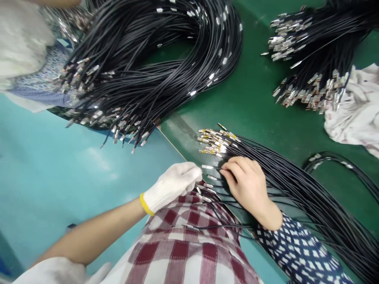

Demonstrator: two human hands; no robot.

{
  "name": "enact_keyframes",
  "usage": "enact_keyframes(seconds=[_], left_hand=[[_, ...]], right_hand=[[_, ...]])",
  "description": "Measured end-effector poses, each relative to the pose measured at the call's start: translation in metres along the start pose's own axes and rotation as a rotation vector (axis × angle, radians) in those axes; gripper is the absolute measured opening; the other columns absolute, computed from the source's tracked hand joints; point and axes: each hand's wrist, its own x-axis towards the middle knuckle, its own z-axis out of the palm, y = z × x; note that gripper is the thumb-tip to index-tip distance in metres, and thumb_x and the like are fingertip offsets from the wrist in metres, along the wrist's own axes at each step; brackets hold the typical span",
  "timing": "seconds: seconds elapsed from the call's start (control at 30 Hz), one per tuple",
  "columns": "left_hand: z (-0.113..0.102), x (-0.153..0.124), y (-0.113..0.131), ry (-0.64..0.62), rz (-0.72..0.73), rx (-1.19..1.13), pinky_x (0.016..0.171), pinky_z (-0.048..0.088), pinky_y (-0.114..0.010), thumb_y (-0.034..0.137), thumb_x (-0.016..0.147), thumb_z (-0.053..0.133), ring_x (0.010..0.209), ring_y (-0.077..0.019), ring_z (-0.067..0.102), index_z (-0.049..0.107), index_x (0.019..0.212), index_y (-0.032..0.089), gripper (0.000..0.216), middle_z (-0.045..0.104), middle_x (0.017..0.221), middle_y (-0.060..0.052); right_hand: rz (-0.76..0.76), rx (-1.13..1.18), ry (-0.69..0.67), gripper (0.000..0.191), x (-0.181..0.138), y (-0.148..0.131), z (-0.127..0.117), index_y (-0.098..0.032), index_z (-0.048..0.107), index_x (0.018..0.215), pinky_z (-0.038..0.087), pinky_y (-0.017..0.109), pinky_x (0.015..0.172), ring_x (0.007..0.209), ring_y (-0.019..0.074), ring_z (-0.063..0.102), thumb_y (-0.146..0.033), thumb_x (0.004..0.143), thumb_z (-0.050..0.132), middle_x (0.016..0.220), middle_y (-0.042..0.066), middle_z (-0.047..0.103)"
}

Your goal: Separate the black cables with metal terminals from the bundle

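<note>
Floor: the teal floor fills the left side, below the edge of the tabletop, which is green.
Large coil: a heavy coil of black cables lies at the top, its metal-tipped ends fanning out over the tabletop edge toward the floor.
Left hand: the left hand, in a white glove with a yellow wristband, reaches in from the lower left. Its grip is narrow, fingertips pinched on the metal terminal of a single cable.
Checked cloth: a red-and-white checked cloth lies under both hands, with a few loose cable ends resting on it.
Relation: the single cable runs left to right between the two hands, terminal end at the left hand and black sheath at the right hand. Both hands touch it, and only a short stretch shows between them.
Right hand: the right hand is bare, with a navy patterned sleeve. Thumb and forefinger close narrowly on the sheath just right of the terminal.
Near bundle: a bundle of cables lies just above the hands, its terminals pointing left and its length trailing to the lower right.
Far bundle: a further bundle lies at the upper right, well apart.
Rag: a white rag touches that bundle's ends.
</note>
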Motion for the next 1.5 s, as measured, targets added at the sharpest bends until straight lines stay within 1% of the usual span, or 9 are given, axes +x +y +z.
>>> enact_keyframes(seconds=[0.17, 0.27, 0.43, 0.53, 0.6, 0.8, 1.13, 1.33, 1.5], left_hand=[[0.002, -0.004, 0.007, -0.045, 0.1, -0.068, 0.05, 0.036, -0.02, 0.041, 0.09, 0.047, 0.053, -0.0091, 0.045, 0.06, 0.083, 0.019, 0.026, 0.053, 0.062, 0.004], [0.002, -0.002, 0.008, -0.015, 0.243, 0.065, 0.059, 0.039, -0.022, 0.039, 0.093, 0.046, 0.061, -0.0103, 0.049, 0.061, 0.083, 0.02, 0.026, 0.055, 0.067, 0.004], [-0.002, 0.005, 0.007, 0.076, 0.445, 0.336, 0.073, 0.039, -0.023, 0.034, 0.096, 0.045, 0.076, -0.0118, 0.054, 0.063, 0.086, 0.021, 0.024, 0.063, 0.082, 0.002], [-0.003, 0.009, 0.011, 0.061, 0.46, 0.29, 0.069, 0.039, -0.022, 0.035, 0.097, 0.044, 0.071, -0.0105, 0.053, 0.062, 0.086, 0.021, 0.025, 0.06, 0.077, 0.003], [-0.002, 0.011, 0.016, 0.027, 0.44, 0.184, 0.063, 0.039, -0.021, 0.035, 0.097, 0.044, 0.065, -0.0094, 0.05, 0.061, 0.084, 0.021, 0.026, 0.055, 0.071, 0.004], [0.002, 0.022, 0.037, -0.184, 0.245, -0.216, 0.045, 0.038, -0.019, 0.038, 0.092, 0.054, 0.048, -0.0066, 0.046, 0.058, 0.092, 0.019, 0.019, 0.055, 0.067, 0.004], [0.007, 0.037, 0.035, -0.386, 0.086, -0.423, 0.036, 0.031, -0.012, 0.049, 0.09, 0.062, 0.04, -0.0021, 0.041, 0.056, 0.084, 0.017, 0.033, 0.052, 0.062, 0.004], [0.008, 0.04, 0.033, -0.42, 0.069, -0.465, 0.036, 0.033, -0.011, 0.049, 0.087, 0.066, 0.041, -0.0028, 0.045, 0.057, 0.086, 0.017, 0.033, 0.055, 0.064, 0.003], [0.009, 0.04, 0.034, -0.419, 0.072, -0.43, 0.035, 0.033, -0.012, 0.051, 0.087, 0.065, 0.04, -0.003, 0.045, 0.058, 0.087, 0.017, 0.035, 0.055, 0.063, 0.003]], right_hand=[[0.024, 0.223, 0.048, 0.004, -0.014, -0.003, -0.006, -0.02, 0.061, 0.092, 0.043, 0.034, 0.075, 0.081, 0.0201, 0.066, -0.02, 0.095, 0.059, 0.089, 0.006, 0.072], [0.068, 0.31, 0.006, 0.006, -0.01, -0.009, -0.01, -0.02, 0.062, 0.092, 0.042, 0.034, 0.072, 0.073, 0.0194, 0.066, -0.026, 0.093, 0.062, 0.082, 0.004, 0.072], [0.134, 0.531, -0.27, 0.019, 0.013, -0.018, -0.015, -0.021, 0.065, 0.09, 0.043, 0.031, 0.068, 0.064, 0.0162, 0.062, -0.027, 0.1, 0.049, 0.072, 0.001, 0.069], [0.249, 0.817, -0.447, 0.025, 0.02, -0.019, -0.017, -0.021, 0.06, 0.085, 0.046, 0.026, 0.062, 0.059, 0.0131, 0.061, -0.028, 0.103, 0.044, 0.065, -0.002, 0.067], [0.32, 0.982, -0.491, 0.025, 0.02, -0.017, -0.017, -0.02, 0.058, 0.086, 0.048, 0.024, 0.061, 0.058, 0.0123, 0.062, -0.032, 0.103, 0.044, 0.065, -0.002, 0.067], [0.457, 1.207, -0.344, 0.031, 0.011, -0.012, -0.009, -0.018, 0.063, 0.087, 0.048, 0.024, 0.055, 0.053, 0.0108, 0.059, -0.044, 0.098, 0.052, 0.067, 0.0, 0.065], [0.559, 1.347, -0.172, 0.035, 0.008, -0.016, 0.002, -0.017, 0.065, 0.075, 0.025, 0.022, 0.043, 0.045, 0.0077, 0.029, -0.047, 0.093, 0.061, 0.052, -0.007, 0.039], [0.529, 1.268, -0.093, 0.035, 0.01, -0.018, -0.001, -0.018, 0.066, 0.069, 0.038, 0.024, 0.057, 0.058, 0.0114, 0.045, -0.044, 0.092, 0.062, 0.063, -0.001, 0.056], [0.521, 1.225, -0.075, 0.034, 0.007, -0.017, 0.0, -0.018, 0.066, 0.069, 0.039, 0.024, 0.058, 0.062, 0.0132, 0.049, -0.043, 0.092, 0.061, 0.066, 0.0, 0.061]])
